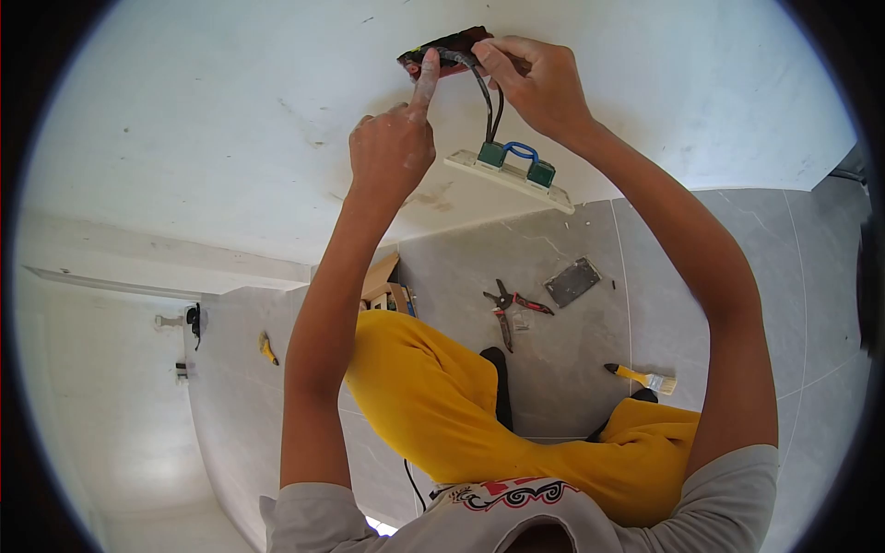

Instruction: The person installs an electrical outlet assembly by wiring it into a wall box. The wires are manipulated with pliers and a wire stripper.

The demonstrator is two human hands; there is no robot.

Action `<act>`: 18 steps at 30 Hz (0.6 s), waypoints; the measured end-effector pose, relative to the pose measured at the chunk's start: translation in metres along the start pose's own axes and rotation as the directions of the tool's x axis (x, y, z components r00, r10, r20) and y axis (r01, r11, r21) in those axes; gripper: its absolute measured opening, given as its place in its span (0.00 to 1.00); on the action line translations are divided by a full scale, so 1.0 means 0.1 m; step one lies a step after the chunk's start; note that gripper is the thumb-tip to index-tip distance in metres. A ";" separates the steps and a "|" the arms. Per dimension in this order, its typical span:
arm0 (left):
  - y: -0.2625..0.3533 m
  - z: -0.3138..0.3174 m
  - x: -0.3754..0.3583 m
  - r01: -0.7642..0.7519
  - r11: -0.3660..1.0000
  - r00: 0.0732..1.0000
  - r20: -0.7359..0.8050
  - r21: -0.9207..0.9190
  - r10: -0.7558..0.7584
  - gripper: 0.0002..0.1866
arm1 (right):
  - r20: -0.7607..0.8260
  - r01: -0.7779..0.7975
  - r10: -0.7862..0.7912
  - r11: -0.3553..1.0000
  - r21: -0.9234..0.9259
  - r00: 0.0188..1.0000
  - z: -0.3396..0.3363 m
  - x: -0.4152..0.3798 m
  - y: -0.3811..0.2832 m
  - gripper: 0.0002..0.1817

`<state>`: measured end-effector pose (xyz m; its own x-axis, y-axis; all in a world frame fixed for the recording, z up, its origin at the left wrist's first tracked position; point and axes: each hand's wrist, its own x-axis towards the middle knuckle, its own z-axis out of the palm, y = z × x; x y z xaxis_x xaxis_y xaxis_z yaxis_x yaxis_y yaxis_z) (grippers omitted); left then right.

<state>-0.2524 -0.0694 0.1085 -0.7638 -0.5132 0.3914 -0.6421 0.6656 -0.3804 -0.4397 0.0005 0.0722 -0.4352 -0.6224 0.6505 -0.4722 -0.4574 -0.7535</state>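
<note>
A recessed wall box point(452, 48) opens in the white wall, with black cables point(485, 100) coming out of it. Below it hangs a white switch plate point(509, 182), tilted, its green terminal blocks joined by a blue wire point(522, 147). My left hand point(395, 146) reaches up with its index finger stretched into the box opening and the other fingers curled. At the right edge of the box, my right hand point(544, 85) has thumb and fingers pinched together beside the cables. What lies between those fingertips is too small to make out.
On the grey tiled floor point(664, 286) lie red-handled pliers point(505, 309), a dark rectangular plate point(572, 282), a yellow-handled brush point(643, 378) and a yellow tool point(267, 347). An open cardboard box point(387, 290) stands against the wall, near my knee.
</note>
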 end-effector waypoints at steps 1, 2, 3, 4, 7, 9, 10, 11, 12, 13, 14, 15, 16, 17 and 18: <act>-0.01 0.03 -0.01 -0.001 1.000 1.000 -0.014 -0.024 0.001 0.45 | 0.006 0.001 -0.001 1.000 0.004 1.000 0.01 -0.03 0.02 0.11; -0.02 0.06 -0.01 -0.003 0.999 1.000 -0.029 -0.050 0.001 0.47 | 0.029 -0.050 0.049 0.998 0.031 0.998 0.02 -0.06 0.05 0.12; -0.03 0.08 -0.01 0.003 0.999 1.000 -0.025 -0.050 -0.004 0.47 | 0.052 -0.103 0.100 0.993 0.054 0.994 0.04 -0.08 0.08 0.12; -0.03 0.09 0.01 -0.005 0.998 0.999 -0.032 -0.057 0.003 0.47 | 0.058 -0.106 0.102 0.993 0.054 0.993 0.05 -0.09 0.09 0.12; -0.01 0.08 0.01 -0.017 0.996 1.000 -0.017 -0.092 0.015 0.47 | -0.011 -0.019 0.019 0.999 0.036 1.000 0.07 -0.09 0.14 0.12; 0.02 0.05 0.02 -0.020 0.993 1.000 0.002 -0.116 0.021 0.47 | 0.021 -0.017 0.016 0.999 0.039 1.000 0.06 -0.06 0.18 0.13; 0.03 0.05 0.03 0.000 0.996 1.000 0.002 -0.094 0.001 0.48 | 0.025 -0.017 0.016 0.999 0.038 1.000 0.02 -0.03 0.14 0.13; 0.05 0.04 0.03 0.019 0.997 1.000 0.004 -0.073 -0.019 0.48 | 0.060 -0.033 0.032 0.999 0.011 0.998 -0.03 0.01 0.11 0.14; 0.07 0.03 0.02 0.022 0.997 1.000 0.006 -0.076 -0.021 0.48 | 0.095 -0.049 0.050 0.999 -0.017 0.994 -0.06 0.04 0.07 0.14; 0.09 0.02 0.02 0.029 0.996 1.000 -0.006 -0.087 -0.030 0.48 | 0.097 -0.051 0.052 0.999 -0.019 0.994 -0.06 0.04 0.04 0.14; 0.10 0.01 0.03 0.035 0.995 0.999 -0.022 -0.096 -0.038 0.49 | 0.078 -0.030 0.033 0.999 -0.033 0.996 -0.04 0.03 0.00 0.14; 0.11 0.00 0.05 0.032 0.995 0.999 -0.024 -0.095 -0.035 0.49 | 0.056 -0.010 0.013 0.999 -0.047 0.998 -0.03 0.04 -0.02 0.15; 0.12 0.00 0.05 0.048 0.995 0.999 0.006 -0.085 -0.048 0.48 | 0.052 -0.015 0.018 0.999 -0.046 0.998 -0.03 0.04 -0.02 0.15; 0.12 -0.01 0.03 0.065 0.995 0.997 0.039 -0.075 -0.063 0.48 | 0.043 0.046 -0.041 0.992 -0.118 0.998 -0.03 0.04 -0.02 0.14; 0.13 -0.01 0.04 0.060 0.995 0.997 0.044 -0.074 -0.057 0.48 | 0.038 0.107 -0.102 0.976 -0.191 0.994 -0.04 0.04 -0.03 0.13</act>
<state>-0.2635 -0.0619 0.1063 -0.7279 -0.5736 0.3757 -0.6805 0.6718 -0.2927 -0.4430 0.0013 0.0772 -0.3555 -0.5963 0.7197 -0.6534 -0.3920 -0.6476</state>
